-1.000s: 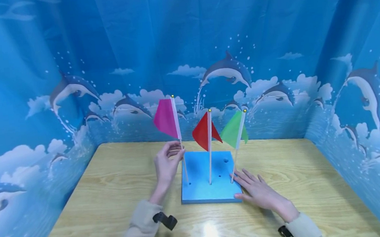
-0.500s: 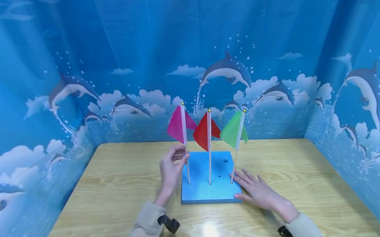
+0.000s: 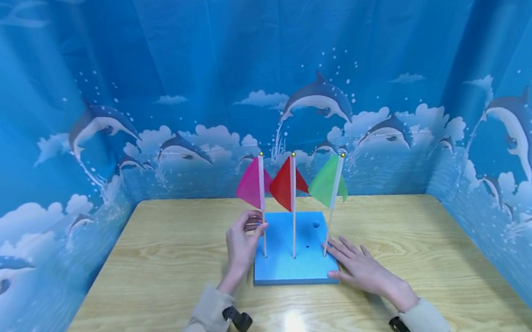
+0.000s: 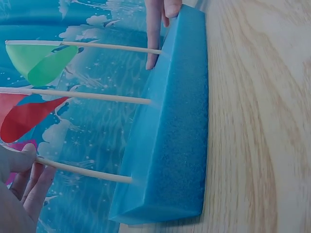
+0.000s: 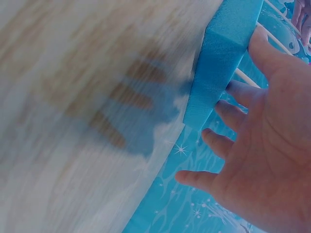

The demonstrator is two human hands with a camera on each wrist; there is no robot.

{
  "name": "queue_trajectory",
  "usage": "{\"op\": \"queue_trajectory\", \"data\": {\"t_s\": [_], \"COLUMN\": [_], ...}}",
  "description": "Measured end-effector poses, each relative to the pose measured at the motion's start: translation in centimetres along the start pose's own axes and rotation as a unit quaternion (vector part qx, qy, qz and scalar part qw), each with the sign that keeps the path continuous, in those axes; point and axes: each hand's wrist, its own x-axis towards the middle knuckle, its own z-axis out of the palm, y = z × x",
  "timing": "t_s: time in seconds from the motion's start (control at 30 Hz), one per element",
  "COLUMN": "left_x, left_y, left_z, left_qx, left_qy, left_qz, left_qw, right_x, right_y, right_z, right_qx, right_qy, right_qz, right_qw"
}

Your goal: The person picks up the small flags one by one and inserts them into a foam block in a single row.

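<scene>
A blue foam block lies on the table with three small flags standing in it. My left hand pinches the wooden stick of the magenta flag between thumb and fingers; in the left wrist view that stick's lower end meets the block's top at a hole. The red flag stands in the middle, and the green flag leans right at the right side. My right hand rests with spread, straight fingers on the block's right edge, fingertips by the green flag's stick. In the right wrist view its palm shows.
Two further holes show in the block's top, a wider one at the back right and a small one. The wooden table ends at a blue dolphin-print curtain behind and at both sides.
My left hand has moved right and down with the magenta flag, whose stick has gone from tilted over the block to nearly upright and lower. My right hand has stayed in place.
</scene>
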Motion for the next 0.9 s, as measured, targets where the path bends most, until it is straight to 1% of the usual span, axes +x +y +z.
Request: {"op": "queue_trajectory", "data": {"t_s": [0.23, 0.43, 0.6, 0.7, 0.8, 0.9], "left_x": [-0.3, -0.2, -0.1, -0.1, -0.1, 0.0], "left_y": [-0.1, 0.0, -0.1, -0.1, -0.1, -0.1], "left_z": [0.2, 0.5, 0.7, 0.7, 0.4, -0.3], "left_qx": [0.015, 0.023, 0.011, 0.010, 0.033, 0.082], "left_qy": [0.002, -0.010, -0.017, -0.027, -0.048, -0.076], "left_qz": [0.002, -0.002, -0.007, -0.012, -0.023, -0.026], "left_qw": [0.9999, 0.9997, 0.9998, 0.9995, 0.9980, 0.9934], "right_x": [0.0, 0.1, 0.2, 0.3, 0.4, 0.3], "right_y": [0.0, -0.1, 0.0, 0.0, 0.0, 0.2], "right_z": [-0.1, -0.5, -0.5, -0.5, -0.7, -1.0], "right_qx": [-0.004, 0.003, 0.008, 0.013, 0.017, 0.008], "right_qy": [-0.012, -0.027, -0.018, -0.012, -0.008, 0.016], "right_qz": [0.009, 0.020, 0.018, 0.013, 0.014, 0.019], "right_qw": [1.000, 0.999, 1.000, 1.000, 1.000, 1.000]}}
